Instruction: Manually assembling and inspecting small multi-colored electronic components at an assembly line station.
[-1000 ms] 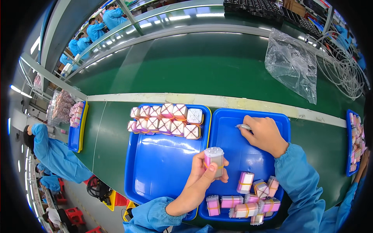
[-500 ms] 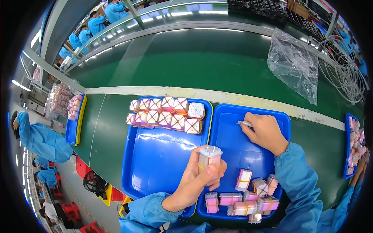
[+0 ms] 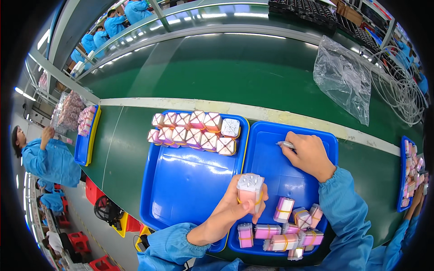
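Observation:
My left hand (image 3: 228,214) is closed around a pinkish block-shaped bundle (image 3: 249,193) with a clear plastic cap facing up and a yellow band round it. It is held over the adjoining edges of two blue trays. Above the right blue tray (image 3: 266,158), my right hand (image 3: 309,152) pinches a thin, pen-like tool (image 3: 286,144), mostly hidden by the fingers. Several banded pink and white bundles (image 3: 285,242) lie loose at that tray's near end. In the left blue tray (image 3: 190,185), two rows of bundles (image 3: 194,135) stand upright at the far side, most with crossed dark lines on top.
A crumpled clear plastic bag (image 3: 341,81) and coiled grey cables (image 3: 400,95) lie at the far right. More filled blue trays stand at the table's left (image 3: 86,153) and right (image 3: 401,180) ends. A co-worker in blue (image 3: 49,156) is at the left.
My left hand has turned the bundle so that its capped top tilts more toward me, shifting slightly right and down. My right hand stays in place. The co-worker at left has raised a hand.

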`<move>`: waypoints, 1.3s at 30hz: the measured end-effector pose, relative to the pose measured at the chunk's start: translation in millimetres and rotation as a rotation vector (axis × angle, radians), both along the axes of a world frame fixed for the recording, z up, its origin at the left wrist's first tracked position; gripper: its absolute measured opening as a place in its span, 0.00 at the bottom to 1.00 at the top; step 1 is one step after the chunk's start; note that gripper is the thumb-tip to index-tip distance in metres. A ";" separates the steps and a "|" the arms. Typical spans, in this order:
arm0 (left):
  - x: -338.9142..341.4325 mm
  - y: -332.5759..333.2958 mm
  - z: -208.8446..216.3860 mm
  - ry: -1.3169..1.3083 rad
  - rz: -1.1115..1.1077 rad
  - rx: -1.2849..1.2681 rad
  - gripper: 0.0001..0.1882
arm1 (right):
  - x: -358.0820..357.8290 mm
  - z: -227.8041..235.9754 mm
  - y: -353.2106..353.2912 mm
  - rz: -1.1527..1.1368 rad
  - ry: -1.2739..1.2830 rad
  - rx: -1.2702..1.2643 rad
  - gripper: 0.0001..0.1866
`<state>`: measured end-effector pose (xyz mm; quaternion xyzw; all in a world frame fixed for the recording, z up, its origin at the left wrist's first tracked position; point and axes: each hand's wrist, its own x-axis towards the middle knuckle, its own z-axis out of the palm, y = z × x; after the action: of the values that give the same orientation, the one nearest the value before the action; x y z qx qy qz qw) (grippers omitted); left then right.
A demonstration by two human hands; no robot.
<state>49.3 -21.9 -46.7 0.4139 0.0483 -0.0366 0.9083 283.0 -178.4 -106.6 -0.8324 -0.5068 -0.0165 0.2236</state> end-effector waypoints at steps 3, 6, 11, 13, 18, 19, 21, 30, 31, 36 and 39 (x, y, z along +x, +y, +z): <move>-4.3 -3.0 -2.3 -0.001 0.069 -0.020 0.27 | -0.8 1.0 0.2 0.003 0.004 0.000 0.12; -4.9 -9.5 7.6 -0.037 0.184 0.385 0.27 | -1.6 0.2 0.9 -0.004 0.000 0.006 0.12; 2.9 -7.6 -2.6 -0.358 0.346 0.879 0.30 | 0.6 1.1 0.3 -0.005 0.018 0.005 0.11; 2.9 -8.9 -3.8 -0.379 0.401 0.898 0.30 | -0.8 0.6 1.1 0.001 0.021 0.017 0.11; 3.3 -11.9 -8.6 -0.437 0.473 0.880 0.33 | -3.1 9.8 -2.7 0.014 0.045 -0.063 0.13; 2.7 -11.0 -9.8 -0.441 0.474 0.879 0.34 | -5.1 17.4 -7.8 0.012 0.073 -0.110 0.13; 2.6 -7.4 -5.9 -0.471 0.441 0.972 0.35 | -12.9 41.9 -26.0 -0.045 0.290 -0.257 0.18; -3.9 1.2 0.8 -0.398 0.297 0.971 0.40 | -85.3 78.0 -21.0 0.134 0.426 -0.576 0.31; -7.7 12.2 4.1 -0.389 0.255 0.967 0.41 | -89.7 73.0 -20.2 0.188 0.449 -0.507 0.30; -61.7 117.4 69.9 0.045 0.060 1.594 0.33 | -79.4 89.2 -15.1 0.381 0.631 -0.575 0.26; -62.5 152.0 91.6 0.350 0.071 1.817 0.25 | -75.2 91.9 -8.5 0.427 0.501 -0.299 0.26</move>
<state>-13.2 130.0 44.9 0.9540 0.2077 -0.0188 0.2153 207.9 -186.9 -14.7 -0.7093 -0.5955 0.3095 0.2153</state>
